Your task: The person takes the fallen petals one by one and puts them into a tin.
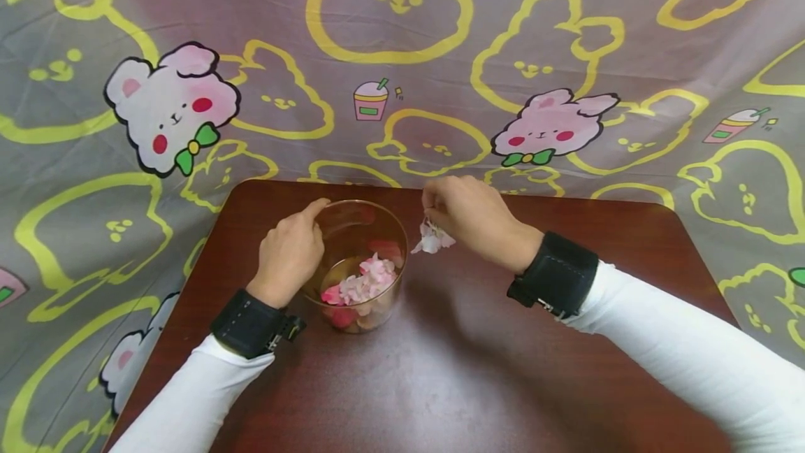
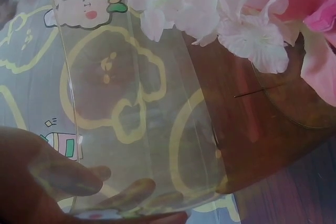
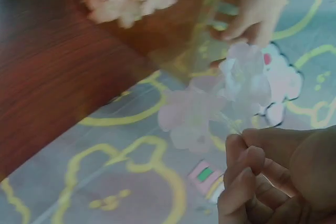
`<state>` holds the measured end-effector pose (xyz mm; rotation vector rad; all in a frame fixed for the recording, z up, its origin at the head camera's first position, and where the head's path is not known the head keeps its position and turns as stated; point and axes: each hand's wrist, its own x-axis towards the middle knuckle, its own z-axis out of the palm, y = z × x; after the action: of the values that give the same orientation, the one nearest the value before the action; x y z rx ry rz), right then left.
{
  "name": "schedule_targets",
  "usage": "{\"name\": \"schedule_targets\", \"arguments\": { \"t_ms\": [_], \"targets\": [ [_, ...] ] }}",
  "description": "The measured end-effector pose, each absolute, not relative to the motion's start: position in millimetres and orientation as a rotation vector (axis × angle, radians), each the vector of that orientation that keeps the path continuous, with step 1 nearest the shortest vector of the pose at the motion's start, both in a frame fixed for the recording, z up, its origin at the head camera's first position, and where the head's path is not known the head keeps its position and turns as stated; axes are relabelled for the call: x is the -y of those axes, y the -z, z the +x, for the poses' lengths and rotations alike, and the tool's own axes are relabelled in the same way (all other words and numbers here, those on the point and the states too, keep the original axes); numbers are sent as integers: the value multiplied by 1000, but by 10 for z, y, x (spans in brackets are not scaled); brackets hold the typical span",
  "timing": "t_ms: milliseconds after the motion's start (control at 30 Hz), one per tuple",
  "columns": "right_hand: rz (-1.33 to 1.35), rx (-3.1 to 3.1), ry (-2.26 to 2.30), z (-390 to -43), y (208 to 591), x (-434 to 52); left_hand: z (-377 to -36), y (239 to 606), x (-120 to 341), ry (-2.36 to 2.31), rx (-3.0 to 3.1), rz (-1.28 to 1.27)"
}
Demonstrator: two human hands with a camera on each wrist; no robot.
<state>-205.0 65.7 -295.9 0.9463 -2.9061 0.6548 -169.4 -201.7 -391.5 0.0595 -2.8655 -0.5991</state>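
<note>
A clear, amber-tinted bowl (image 1: 347, 235) stands on the table, with pale pink and deeper pink artificial flowers (image 1: 370, 279) lying inside it. My left hand (image 1: 289, 254) grips the bowl at its left side, one finger along the far rim. Through the clear wall, the left wrist view shows fingertips (image 2: 86, 179) around the bowl. To the right of the bowl, my right hand (image 1: 474, 219) pinches a pale pink flower sprig (image 1: 432, 238) by its thin stem between thumb and forefinger. In the head view its blossoms hang just beyond the bowl's right rim.
A dark reddish-brown table (image 1: 503, 369) with rounded far corners lies under the bowl. Behind it and along both sides hangs a grey cloth (image 1: 415, 75) printed with yellow outlines and cartoon bunnies. Black bands (image 1: 562, 275) circle both wrists over white sleeves.
</note>
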Motion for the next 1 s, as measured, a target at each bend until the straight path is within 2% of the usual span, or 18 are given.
{"name": "schedule_targets", "arguments": {
  "t_ms": [233,533,1000],
  "targets": [
    [956,2824,-646,-1946,2856,-408,-1696,3920,2015,603,2857,52],
    [1032,2873,-643,-1885,2955,-177,-1683,3911,2018,611,2859,46],
    [1065,2899,-678,-1879,3098,-296,-1705,3923,2021,575,2866,46]
  ]
}}
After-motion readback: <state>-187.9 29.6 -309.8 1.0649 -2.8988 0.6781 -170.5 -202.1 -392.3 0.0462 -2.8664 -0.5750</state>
